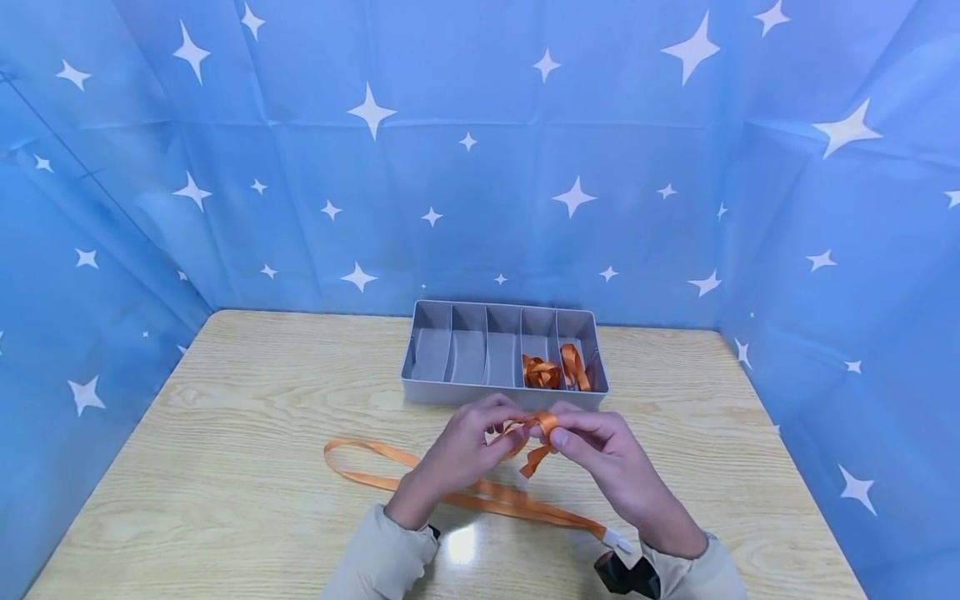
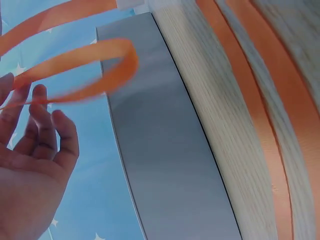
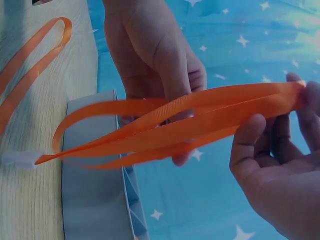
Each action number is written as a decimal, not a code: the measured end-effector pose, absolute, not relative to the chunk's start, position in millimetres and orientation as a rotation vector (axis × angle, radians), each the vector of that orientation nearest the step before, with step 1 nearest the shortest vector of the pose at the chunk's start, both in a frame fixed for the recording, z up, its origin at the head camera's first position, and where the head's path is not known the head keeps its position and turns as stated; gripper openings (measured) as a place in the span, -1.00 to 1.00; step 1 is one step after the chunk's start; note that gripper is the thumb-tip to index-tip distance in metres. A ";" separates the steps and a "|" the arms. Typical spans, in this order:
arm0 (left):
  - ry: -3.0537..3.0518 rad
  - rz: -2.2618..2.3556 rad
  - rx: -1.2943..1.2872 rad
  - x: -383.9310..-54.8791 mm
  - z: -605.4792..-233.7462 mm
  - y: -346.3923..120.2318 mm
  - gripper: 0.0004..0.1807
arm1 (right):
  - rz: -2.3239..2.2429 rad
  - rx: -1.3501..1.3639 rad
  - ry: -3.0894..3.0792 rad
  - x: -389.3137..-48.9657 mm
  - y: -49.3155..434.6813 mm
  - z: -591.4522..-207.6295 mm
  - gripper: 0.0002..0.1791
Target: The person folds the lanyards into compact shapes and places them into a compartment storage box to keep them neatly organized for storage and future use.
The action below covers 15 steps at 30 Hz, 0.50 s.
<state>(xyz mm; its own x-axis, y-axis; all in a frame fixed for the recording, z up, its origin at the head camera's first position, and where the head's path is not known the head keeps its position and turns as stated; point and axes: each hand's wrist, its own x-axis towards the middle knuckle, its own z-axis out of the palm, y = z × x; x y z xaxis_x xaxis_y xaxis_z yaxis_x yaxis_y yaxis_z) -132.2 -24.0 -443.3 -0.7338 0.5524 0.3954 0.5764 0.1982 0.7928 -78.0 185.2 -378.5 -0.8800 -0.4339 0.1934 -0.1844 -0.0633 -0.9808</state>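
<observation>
Both hands hold an orange lanyard (image 1: 536, 459) in front of the tray, its white end hanging down. With thumb and fingertips, my left hand (image 1: 474, 442) pinches the ribbon; in the left wrist view a loop of the ribbon (image 2: 95, 90) sticks out past its fingers. My right hand (image 1: 613, 462) pinches the folded strap between thumb and fingers, close to the left one. The right wrist view has several layers of the strap (image 3: 200, 122) running from the right hand (image 3: 280, 175) down to a white plastic end (image 3: 20, 159), with the left hand (image 3: 155, 55) across them.
A second orange lanyard (image 1: 517, 506) lies stretched over the table under the forearms, its white clip (image 1: 617, 542) by the right wrist. Behind the hands stands a grey divided tray (image 1: 450, 392); coiled orange lanyards (image 1: 542, 373) sit in its two right compartments. A starred blue curtain (image 1: 465, 175) surrounds the table.
</observation>
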 end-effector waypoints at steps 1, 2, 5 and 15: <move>-2.412 -1.592 -1.122 -131.9 -443.2 -23.9 -0.83 | -2.074 -0.687 2.002 -78.0 184.6 -378.3 -0.70; -2.411 -1.572 -1.109 -131.7 -443.0 -23.6 -0.81 | -2.085 -0.696 1.993 -78.0 184.0 -378.1 -0.70; -2.403 -1.526 -1.084 -131.2 -443.1 -21.9 -0.78 | -2.125 -0.733 1.951 -78.6 181.7 -377.7 -0.71; -2.313 -1.565 -1.065 -130.6 -439.4 -12.7 -0.81 | -2.199 -0.796 1.886 -79.1 176.4 -373.6 -0.74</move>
